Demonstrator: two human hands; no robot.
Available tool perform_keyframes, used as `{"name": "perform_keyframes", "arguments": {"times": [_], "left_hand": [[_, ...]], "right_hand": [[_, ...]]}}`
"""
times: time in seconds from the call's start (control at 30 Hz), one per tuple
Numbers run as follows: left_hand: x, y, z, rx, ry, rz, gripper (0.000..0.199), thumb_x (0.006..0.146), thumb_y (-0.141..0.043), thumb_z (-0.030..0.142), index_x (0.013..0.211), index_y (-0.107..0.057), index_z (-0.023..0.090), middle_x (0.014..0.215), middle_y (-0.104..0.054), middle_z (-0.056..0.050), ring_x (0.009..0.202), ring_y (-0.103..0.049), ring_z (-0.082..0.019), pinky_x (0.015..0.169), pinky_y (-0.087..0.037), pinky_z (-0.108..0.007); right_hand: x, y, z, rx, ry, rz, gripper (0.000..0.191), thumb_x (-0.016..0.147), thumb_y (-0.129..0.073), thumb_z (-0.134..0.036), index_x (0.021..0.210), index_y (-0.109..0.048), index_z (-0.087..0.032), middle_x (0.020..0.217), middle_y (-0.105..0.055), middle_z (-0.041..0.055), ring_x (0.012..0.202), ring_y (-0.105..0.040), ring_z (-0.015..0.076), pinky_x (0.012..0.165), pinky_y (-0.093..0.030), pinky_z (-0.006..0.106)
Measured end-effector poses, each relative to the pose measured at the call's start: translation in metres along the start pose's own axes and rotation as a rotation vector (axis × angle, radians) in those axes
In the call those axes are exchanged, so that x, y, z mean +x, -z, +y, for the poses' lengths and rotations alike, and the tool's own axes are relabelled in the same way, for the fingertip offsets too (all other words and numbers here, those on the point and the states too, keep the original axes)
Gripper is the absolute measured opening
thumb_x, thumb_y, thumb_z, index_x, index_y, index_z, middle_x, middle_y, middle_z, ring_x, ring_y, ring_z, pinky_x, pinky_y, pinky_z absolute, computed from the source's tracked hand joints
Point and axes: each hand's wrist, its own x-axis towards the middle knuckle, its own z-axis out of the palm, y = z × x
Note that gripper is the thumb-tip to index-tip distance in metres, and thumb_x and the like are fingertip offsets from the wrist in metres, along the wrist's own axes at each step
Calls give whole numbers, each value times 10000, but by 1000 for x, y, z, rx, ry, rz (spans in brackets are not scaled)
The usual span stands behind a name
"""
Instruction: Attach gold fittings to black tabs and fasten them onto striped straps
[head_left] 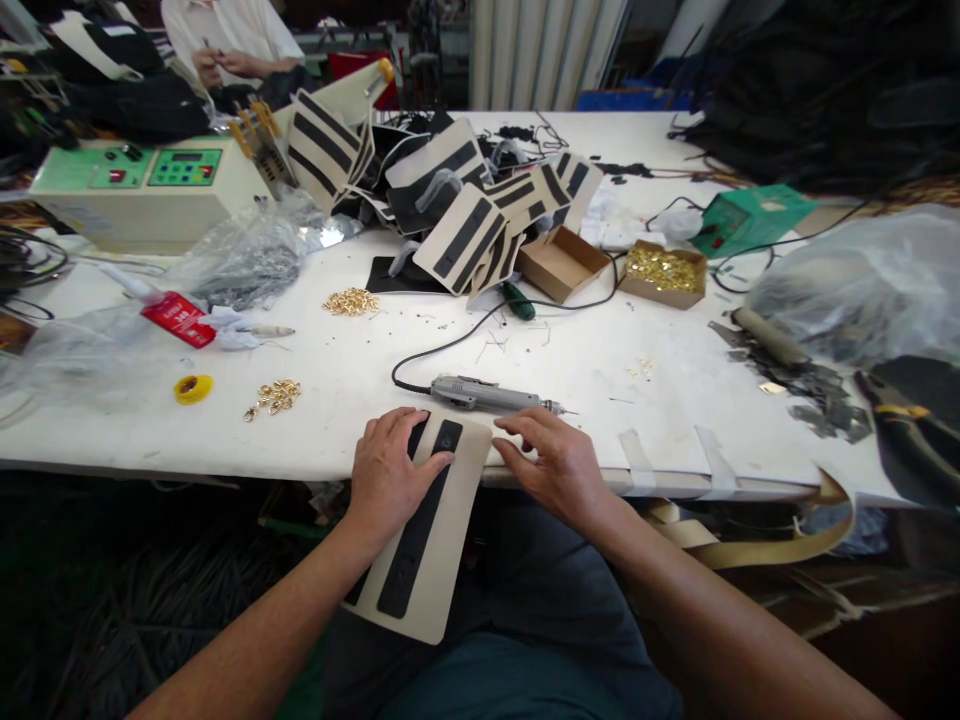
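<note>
My left hand (390, 472) grips the upper part of a beige panel (450, 530) with black strips, its thumb pressing on the middle strip. The panel's top end rests at the table's front edge and its lower end lies over my lap. Just right of the panel's top corner is my right hand (551, 460), thumb and fingers apart; nothing shows between them. A grey electric screwdriver (484, 393) lies on the table beyond both hands, its bit pointing right and its cable running back.
Striped panels (457, 235) are heaped at the back. A box of gold pieces (664, 272), an open cardboard box (562, 262), gold clasps (277, 396), yellow tape (193, 388) and a red bottle (178, 318) stand or lie around. A person (229, 45) sits at the back left.
</note>
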Motion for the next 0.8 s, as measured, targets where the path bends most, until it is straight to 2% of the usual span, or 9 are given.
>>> {"name": "perform_keyframes", "arguments": {"times": [0.07, 0.13, 0.23, 0.33, 0.43, 0.5, 0.63, 0.7, 0.8], "left_hand": [[-1, -1, -1, 0, -5, 20, 568, 811, -855, 366, 1299, -609, 211, 1323, -683, -108, 1229, -604, -347, 1063, -517, -540], [-1, -3, -1, 4, -3, 41, 594, 813, -852, 370, 1317, -589, 201, 1313, -683, -121, 1220, -607, -352, 1055, -522, -541], [-1, -5, -2, 4, 3, 64, 661, 803, -857, 371, 1361, -555, 187, 1326, -673, -146, 1225, -604, -366, 1063, -515, -560], [-1, -5, -2, -34, 39, 45, 767, 770, -876, 362, 1418, -518, 162, 1343, -662, -171, 1229, -603, -373, 1068, -514, -564], [2, 1, 0, -116, 141, -55, 856, 757, -870, 330, 1490, -470, 142, 1333, -669, -186, 1236, -629, -361, 1074, -515, -542], [5, 7, 1, -178, 217, -131, 850, 774, -842, 312, 1516, -457, 161, 1293, -693, -159, 1205, -664, -337, 1058, -524, -510], [19, 19, 0, -304, 322, -285, 790, 806, -794, 324, 1507, -462, 176, 990, -751, -47, 908, -731, -262, 885, -563, -415], [28, 23, -1, -344, 350, -358, 722, 790, -797, 326, 1439, -515, 180, 923, -751, -19, 842, -724, -242, 827, -552, -380], [38, 26, 0, -325, 341, -452, 426, 755, -804, 332, 1134, -660, 200, 895, -748, -5, 821, -708, -230, 763, -524, -342]], "right_hand": [[13, -10, -15, -61, 47, -65, 302, 981, -679, -329, 1260, -714, -219, 1192, -744, 101, 1064, -692, 262, 869, -567, 374], [25, -20, -25, -128, 63, -139, 388, 950, -722, -330, 1309, -692, -188, 1235, -734, 125, 1153, -651, 311, 947, -553, 432], [34, -31, -28, -141, 21, -202, 380, 934, -744, -310, 1285, -706, -170, 1179, -749, 126, 1144, -639, 316, 978, -536, 445], [35, -35, -26, -85, -47, -200, 399, 930, -752, -298, 1306, -698, -178, 1170, -750, 113, 1135, -645, 296, 970, -533, 421], [34, -36, -24, -71, -104, -219, 410, 922, -760, -296, 1313, -697, -188, 1177, -753, 106, 1129, -659, 295, 949, -529, 414], [34, -35, -24, -62, -126, -240, 370, 923, -759, -295, 1277, -710, -202, 1182, -757, 96, 1127, -669, 292, 933, -523, 406], [37, -35, -25, -10, -206, -273, 281, 907, -772, -285, 1169, -699, -217, 1122, -763, 69, 1056, -696, 275, 862, -505, 374], [37, -35, -24, 27, -243, -290, 246, 906, -770, -281, 1122, -673, -217, 1079, -763, 56, 1001, -706, 260, 829, -489, 356], [37, -36, -23, 83, -253, -293, 206, 903, -766, -261, 1067, -647, -223, 1034, -758, 33, 952, -703, 238, 805, -463, 334]]}}
